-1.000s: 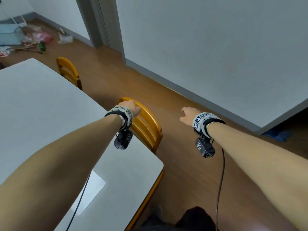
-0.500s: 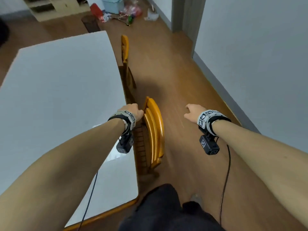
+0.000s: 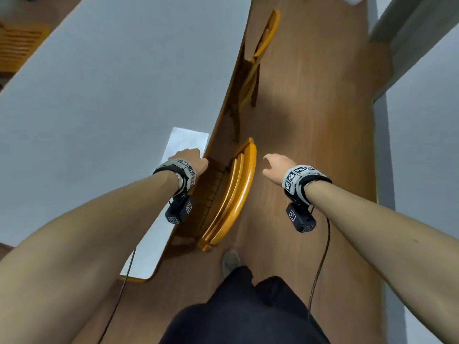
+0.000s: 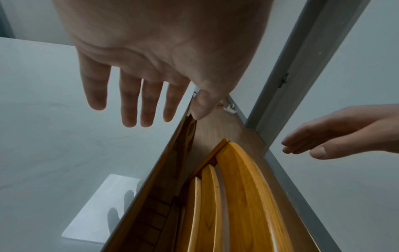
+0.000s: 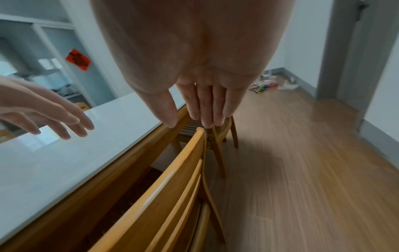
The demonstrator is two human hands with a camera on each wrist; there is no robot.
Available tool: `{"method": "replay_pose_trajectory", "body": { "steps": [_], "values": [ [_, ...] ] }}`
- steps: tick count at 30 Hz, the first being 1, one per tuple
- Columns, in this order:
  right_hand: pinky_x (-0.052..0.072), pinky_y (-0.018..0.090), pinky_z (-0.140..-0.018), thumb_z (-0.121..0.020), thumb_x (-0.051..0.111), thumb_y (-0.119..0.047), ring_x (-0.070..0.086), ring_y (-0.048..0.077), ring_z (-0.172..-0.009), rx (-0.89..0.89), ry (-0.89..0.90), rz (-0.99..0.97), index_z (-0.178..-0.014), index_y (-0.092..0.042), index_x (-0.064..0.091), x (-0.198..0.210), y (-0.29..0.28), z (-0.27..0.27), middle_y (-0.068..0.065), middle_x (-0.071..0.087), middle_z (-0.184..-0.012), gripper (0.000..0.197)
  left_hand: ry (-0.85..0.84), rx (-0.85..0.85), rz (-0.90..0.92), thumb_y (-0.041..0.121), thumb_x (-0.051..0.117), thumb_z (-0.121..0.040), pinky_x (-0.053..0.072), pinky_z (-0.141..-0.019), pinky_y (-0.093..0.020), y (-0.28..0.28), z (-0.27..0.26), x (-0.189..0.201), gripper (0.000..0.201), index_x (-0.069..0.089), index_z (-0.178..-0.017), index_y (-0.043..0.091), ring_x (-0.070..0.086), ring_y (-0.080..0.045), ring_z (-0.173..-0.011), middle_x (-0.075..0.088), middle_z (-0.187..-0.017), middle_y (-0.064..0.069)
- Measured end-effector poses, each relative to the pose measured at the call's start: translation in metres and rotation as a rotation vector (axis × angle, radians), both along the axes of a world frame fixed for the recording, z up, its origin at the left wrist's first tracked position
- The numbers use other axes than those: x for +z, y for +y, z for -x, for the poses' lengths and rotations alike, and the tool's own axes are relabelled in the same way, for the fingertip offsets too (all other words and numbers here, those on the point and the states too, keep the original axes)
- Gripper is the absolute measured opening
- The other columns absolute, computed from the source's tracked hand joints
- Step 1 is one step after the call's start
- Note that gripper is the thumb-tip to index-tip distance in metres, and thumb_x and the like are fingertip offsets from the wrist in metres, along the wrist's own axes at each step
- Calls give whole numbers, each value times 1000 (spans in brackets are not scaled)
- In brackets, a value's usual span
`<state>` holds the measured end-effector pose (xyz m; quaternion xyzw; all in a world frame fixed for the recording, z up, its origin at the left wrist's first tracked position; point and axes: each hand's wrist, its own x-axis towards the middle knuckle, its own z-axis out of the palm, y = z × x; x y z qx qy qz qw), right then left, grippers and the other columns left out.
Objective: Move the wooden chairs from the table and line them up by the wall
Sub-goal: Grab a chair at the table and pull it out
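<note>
A wooden chair (image 3: pixel 236 194) with a curved slatted back (image 4: pixel 241 196) is tucked under the white table (image 3: pixel 111 83), right below me. A second wooden chair (image 3: pixel 263 43) stands farther along the same table side. My left hand (image 3: pixel 191 158) hovers over the table's edge, just left of the near chair's back, fingers straight and spread (image 4: pixel 129 102). My right hand (image 3: pixel 275 162) hangs over the floor just right of the chair back, fingers straight and together (image 5: pixel 207 109). Neither hand touches the chair.
The grey-white wall (image 3: pixel 427 157) with its grey skirting runs along the right, past a door frame (image 3: pixel 407 33). Brown wood floor (image 3: pixel 310 120) lies between table and wall. Another wooden chair (image 3: pixel 19 45) shows at the far left. My foot (image 3: pixel 231 261) stands behind the chair.
My view has swung to look straight down the table's side. My left hand has come off the chair's top rail and now hovers open; the right hand has drawn closer to the chair back.
</note>
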<state>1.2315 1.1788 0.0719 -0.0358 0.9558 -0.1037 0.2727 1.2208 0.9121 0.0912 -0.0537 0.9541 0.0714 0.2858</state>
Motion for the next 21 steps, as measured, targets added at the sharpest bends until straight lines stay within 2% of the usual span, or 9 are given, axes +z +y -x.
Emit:
{"method": "replay_pose_trajectory", "body": {
  "steps": [5, 9, 11, 13, 15, 18, 19, 21],
  "values": [
    [50, 42, -93, -96, 51, -23, 58, 31, -116, 168, 0, 19, -133, -10, 54, -11, -4, 32, 11, 58, -132, 40, -1, 150, 39, 39, 39, -94, 46, -91, -41, 2, -8, -15, 51, 48, -139, 17, 57, -31, -117, 56, -138, -9],
    [50, 44, -97, -95, 54, -20, 56, 32, -121, 295, 1, 73, -143, -12, 48, -31, -11, 54, 11, 54, -138, 49, 7, 286, 50, 41, 39, -95, 45, -94, -42, 18, -25, -24, 53, 45, -143, 18, 55, -31, -121, 52, -141, -9],
    [49, 44, -99, -93, 57, -15, 55, 33, -123, 371, 5, 111, -147, -13, 45, -40, -14, 62, 12, 51, -140, 55, 10, 369, 51, 42, 40, -94, 47, -90, -40, 31, -38, -29, 53, 47, -141, 18, 56, -30, -117, 55, -137, -9],
    [44, 44, -106, -91, 58, -11, 48, 32, -132, 480, -1, 138, -146, -10, 46, -50, -12, 65, 12, 49, -143, 57, -2, 449, 17, 42, 40, -93, 47, -86, -38, 50, -56, -34, 52, 50, -138, 17, 58, -30, -112, 58, -133, -10],
    [33, 43, -114, -88, 60, -10, 41, 30, -138, 645, 55, 103, -137, -6, 54, -61, -11, 70, 13, 54, -138, 50, -7, 532, 9, 41, 41, -94, 47, -89, -38, 70, -75, -44, 53, 48, -141, 17, 56, -30, -117, 55, -137, -10],
    [17, 44, -119, -83, 61, -17, 45, 30, -134, 848, 118, 5, -134, -10, 58, -75, -6, 71, 12, 62, -128, 51, -17, 681, -13, 43, 44, -93, 46, -92, -39, 103, -102, -57, 58, 44, -145, 17, 54, -29, -123, 52, -142, -8],
    [17, 44, -120, -81, 61, -19, 46, 29, -132, 897, 124, -8, -134, -11, 59, -80, -5, 71, 11, 62, -126, 53, -19, 717, -24, 44, 45, -91, 47, -93, -39, 113, -111, -64, 62, 42, -147, 18, 54, -29, -124, 52, -143, -8],
    [24, 44, -117, -79, 62, -21, 50, 28, -125, 1006, 166, -42, -129, -14, 63, -88, -6, 76, 9, 65, -120, 50, -10, 761, -50, 47, 48, -89, 46, -98, -41, 129, -122, -76, 69, 37, -151, 20, 52, -30, -127, 49, -146, -7]
  ]
}}
